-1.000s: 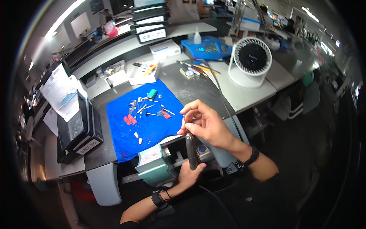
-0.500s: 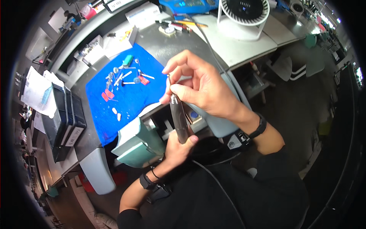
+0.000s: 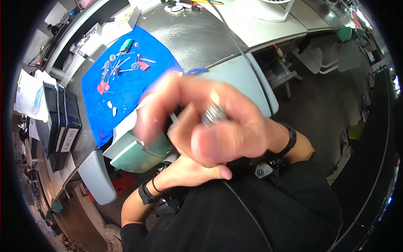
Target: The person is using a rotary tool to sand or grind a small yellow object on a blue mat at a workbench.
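Observation:
My right hand (image 3: 239, 130) is raised close in front of me, blurred, its fingers curled around the ridged metal nose (image 3: 214, 114) of a rotary handpiece. A small pale tip, too smeared to name, shows at the end of that nose. Below, my left hand (image 3: 191, 171) is closed around the handpiece's body, its thumb sticking out to the right. The right hand hides most of the handle. A grey cable (image 3: 245, 210) runs down over my black shirt. To the left, a blue cloth (image 3: 130, 88) carries several thin-shanked burs and discs (image 3: 119, 69).
A green block (image 3: 126, 45), red pieces (image 3: 103, 87) and small pale pieces (image 3: 112, 108) lie on the cloth. A pale green tray-like guard (image 3: 136, 155) sits at the bench edge. Black stacked boxes (image 3: 63, 122) stand left; a white fan (image 3: 268, 12) stands far right.
My right hand has come up closer and closed around the handpiece's nose, which now points up toward me. My left hand has dropped slightly. The bench has shifted up and left in view.

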A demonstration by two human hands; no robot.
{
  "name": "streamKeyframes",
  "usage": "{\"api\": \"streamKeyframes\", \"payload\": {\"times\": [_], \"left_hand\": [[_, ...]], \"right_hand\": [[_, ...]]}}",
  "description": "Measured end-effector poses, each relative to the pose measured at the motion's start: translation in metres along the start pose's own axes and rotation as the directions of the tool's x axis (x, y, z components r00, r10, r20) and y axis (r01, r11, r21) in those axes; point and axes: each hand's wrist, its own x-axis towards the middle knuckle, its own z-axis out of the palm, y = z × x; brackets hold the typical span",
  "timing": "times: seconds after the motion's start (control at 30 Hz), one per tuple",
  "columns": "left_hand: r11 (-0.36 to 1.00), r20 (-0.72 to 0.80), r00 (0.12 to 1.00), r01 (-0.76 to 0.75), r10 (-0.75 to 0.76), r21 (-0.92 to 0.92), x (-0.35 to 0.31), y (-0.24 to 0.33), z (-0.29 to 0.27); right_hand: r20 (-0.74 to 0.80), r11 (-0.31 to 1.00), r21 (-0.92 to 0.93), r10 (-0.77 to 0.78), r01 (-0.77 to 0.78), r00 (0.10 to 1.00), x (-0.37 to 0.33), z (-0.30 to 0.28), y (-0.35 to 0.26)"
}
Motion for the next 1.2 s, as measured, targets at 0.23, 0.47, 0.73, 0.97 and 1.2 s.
{"api": "streamKeyframes", "payload": {"times": [0.23, 0.47, 0.73, 0.97, 1.2], "left_hand": [[0.830, -0.150, 0.988, -0.055, -0.035, -0.555, -0.004, 0.051, 0.017], [0.908, -0.075, 0.988, -0.090, 0.132, 0.410, -0.020, 0.066, 0.012], [0.774, 0.425, 0.870, -0.443, 0.251, 0.451, -0.026, 0.047, 0.018], [0.759, 0.163, 0.880, -0.468, 0.445, 0.454, -0.001, 0.065, 0.047], [0.794, 0.117, 0.914, -0.397, 0.389, 0.461, 0.019, 0.032, 0.041]], "right_hand": [[0.060, 0.138, -0.978, -0.519, 0.153, 0.853, -0.002, -0.014, 0.004], [-0.299, 0.722, -0.653, -0.525, 0.231, 0.797, -0.011, -0.045, -0.008], [-0.549, 0.911, -0.341, -0.394, 0.233, 0.737, -0.026, -0.094, -0.019], [-0.561, 0.943, -0.306, -0.288, 0.129, 0.776, -0.015, -0.084, -0.011], [-0.587, 0.938, -0.345, -0.237, 0.026, 0.774, -0.015, -0.076, -0.012]]}}
